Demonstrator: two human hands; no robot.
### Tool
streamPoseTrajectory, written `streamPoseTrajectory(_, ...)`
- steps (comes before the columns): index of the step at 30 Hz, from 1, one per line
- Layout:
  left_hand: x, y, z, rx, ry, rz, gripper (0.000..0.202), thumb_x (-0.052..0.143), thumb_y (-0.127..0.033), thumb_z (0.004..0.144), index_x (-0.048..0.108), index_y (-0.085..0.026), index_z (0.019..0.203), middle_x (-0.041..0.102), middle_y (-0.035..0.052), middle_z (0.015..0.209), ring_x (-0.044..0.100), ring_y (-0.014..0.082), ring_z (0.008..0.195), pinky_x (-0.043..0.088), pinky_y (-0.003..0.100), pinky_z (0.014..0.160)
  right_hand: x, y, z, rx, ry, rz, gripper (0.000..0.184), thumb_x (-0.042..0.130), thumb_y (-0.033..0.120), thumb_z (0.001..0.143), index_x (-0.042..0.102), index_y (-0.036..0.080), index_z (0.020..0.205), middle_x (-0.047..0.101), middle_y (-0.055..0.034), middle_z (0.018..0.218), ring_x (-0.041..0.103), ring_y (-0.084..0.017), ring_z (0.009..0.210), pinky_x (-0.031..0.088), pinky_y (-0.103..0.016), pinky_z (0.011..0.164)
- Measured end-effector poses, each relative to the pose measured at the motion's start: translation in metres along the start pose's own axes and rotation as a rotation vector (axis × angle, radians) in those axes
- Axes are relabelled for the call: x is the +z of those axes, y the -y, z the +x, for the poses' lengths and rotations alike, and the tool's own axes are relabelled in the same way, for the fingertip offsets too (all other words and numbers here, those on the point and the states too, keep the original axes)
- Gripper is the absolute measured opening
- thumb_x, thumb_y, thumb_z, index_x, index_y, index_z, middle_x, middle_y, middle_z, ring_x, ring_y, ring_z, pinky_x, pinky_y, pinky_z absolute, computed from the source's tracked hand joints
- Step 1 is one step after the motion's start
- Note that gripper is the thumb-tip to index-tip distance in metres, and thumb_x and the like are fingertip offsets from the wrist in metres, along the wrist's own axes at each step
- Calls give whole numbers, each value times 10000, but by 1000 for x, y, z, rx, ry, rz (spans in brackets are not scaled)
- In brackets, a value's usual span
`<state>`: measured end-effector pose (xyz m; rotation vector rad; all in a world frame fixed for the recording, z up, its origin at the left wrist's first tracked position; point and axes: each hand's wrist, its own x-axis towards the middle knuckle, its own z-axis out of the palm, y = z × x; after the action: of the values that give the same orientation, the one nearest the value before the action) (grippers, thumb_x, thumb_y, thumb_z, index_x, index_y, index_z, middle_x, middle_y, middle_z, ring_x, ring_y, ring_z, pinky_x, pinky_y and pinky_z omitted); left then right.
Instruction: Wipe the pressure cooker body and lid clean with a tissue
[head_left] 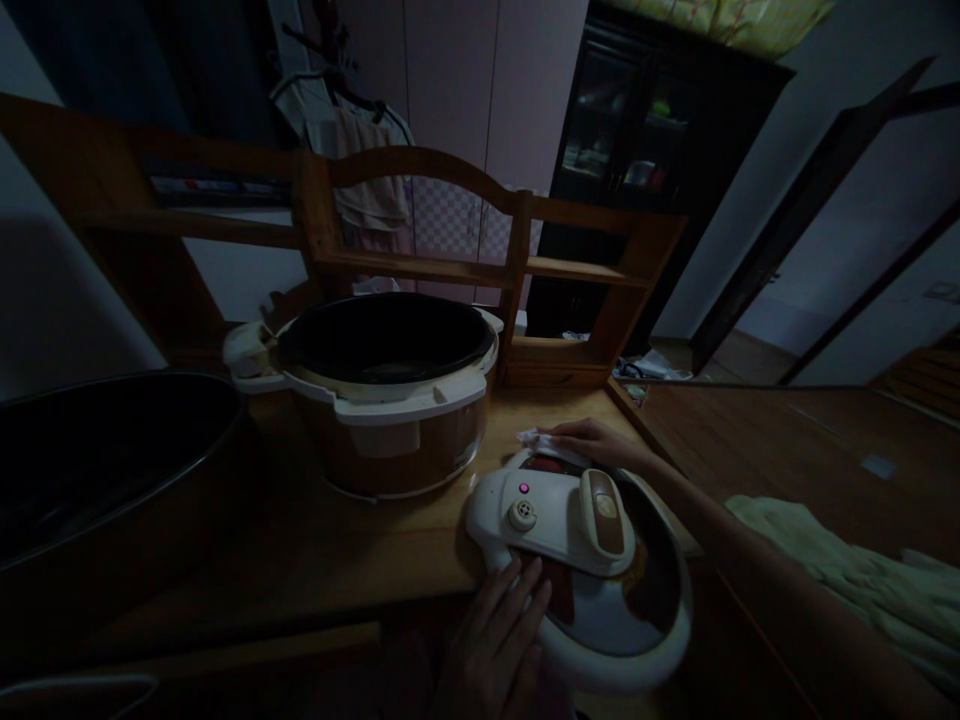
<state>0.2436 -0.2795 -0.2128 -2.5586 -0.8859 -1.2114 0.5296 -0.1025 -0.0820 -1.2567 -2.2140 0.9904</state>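
A white-and-brown electric pressure cooker lid (pixel 551 520) lies with its handle up at the table's near right edge. My left hand (pixel 499 625) rests on its near rim, fingers stretched out and slightly apart; the palm is dark. Across the lid, my right hand (pixel 589 440) is closed on a crumpled white wipe (pixel 536 438) and presses it against the far rim. Whether the wipe is cloth or paper I cannot tell. Beyond the lid to the left stands the cooker body (pixel 405 440), open, with a black inner pot (pixel 390 335) in it.
A large dark pan (pixel 180 490) occupies the left of the wooden table (pixel 360 560). Wooden shelving (pixel 420 265) rises along the table's back edge. Light green fabric (pixel 832 560) lies at the right. A black glass-door cabinet (pixel 622 130) stands behind. The room is dim.
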Motion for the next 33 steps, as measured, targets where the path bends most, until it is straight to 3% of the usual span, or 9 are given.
streamPoseTrajectory(3,-1,-2,0,-17,18,-17,484,347,-268,1054,484,-167,1507,470,13,1574,303,202,1527,330,320,1236,5,-1,14,-29,-6,13,539,568,609,947,730,199,1257,715,-48,1229,650,-267,1059,496,-333,906)
streamPoseTrajectory(8,0,-6,-2,-76,36,-49,478,340,-242,1059,472,-174,1513,467,16,1576,319,206,1521,352,335,1226,1,-8,42,-25,-145,-3,614,514,624,960,708,121,1256,729,-92,1124,639,-233,922,488,-306,788)
streamPoseTrajectory(11,1,-5,-4,-47,47,-23,480,341,-255,1061,469,-171,1516,455,12,1585,305,207,1527,343,330,1231,0,-11,52,-36,-99,-6,617,527,644,940,739,115,1177,742,-81,1024,640,-206,828,493,-289,735)
streamPoseTrajectory(14,2,-6,-4,-78,56,-19,474,345,-229,1060,469,-189,1516,471,8,1574,300,203,1530,340,340,1238,4,-13,50,-75,65,-4,536,623,619,899,777,149,1107,759,-59,1006,676,-212,866,523,-292,797)
streamPoseTrajectory(16,2,-7,-4,-86,39,-34,477,350,-213,1057,464,-196,1520,492,15,1558,310,197,1526,353,334,1233,7,-13,46,-101,111,-3,514,624,591,917,765,163,1165,756,-67,1093,688,-228,961,525,-312,882)
streamPoseTrajectory(21,2,-7,-4,-90,41,-61,486,353,-207,1054,444,-194,1532,496,31,1554,321,196,1523,378,334,1220,8,-17,36,-106,54,-8,525,599,578,947,736,165,1241,750,-87,1138,690,-260,1014,519,-373,950)
streamPoseTrajectory(27,6,-5,-6,-73,22,-38,482,356,-215,1054,448,-187,1527,485,32,1561,315,200,1526,384,346,1219,11,-20,25,-84,-31,7,529,601,585,944,735,172,1244,749,-74,1150,701,-274,996,528,-376,921)
streamPoseTrajectory(31,9,-6,-7,-71,3,-52,485,374,-195,1048,446,-187,1528,497,38,1551,323,203,1522,371,353,1228,16,-7,19,-84,-114,34,535,556,574,975,710,164,1283,670,-95,1329,651,-301,1154,486,-402,1007)
streamPoseTrajectory(33,9,-7,-7,-83,12,-71,484,364,-193,1051,447,-189,1528,496,39,1553,315,204,1526,352,364,1239,18,3,19,-91,-88,48,521,560,567,976,707,179,1292,648,-88,1364,637,-300,1189,472,-405,1036)
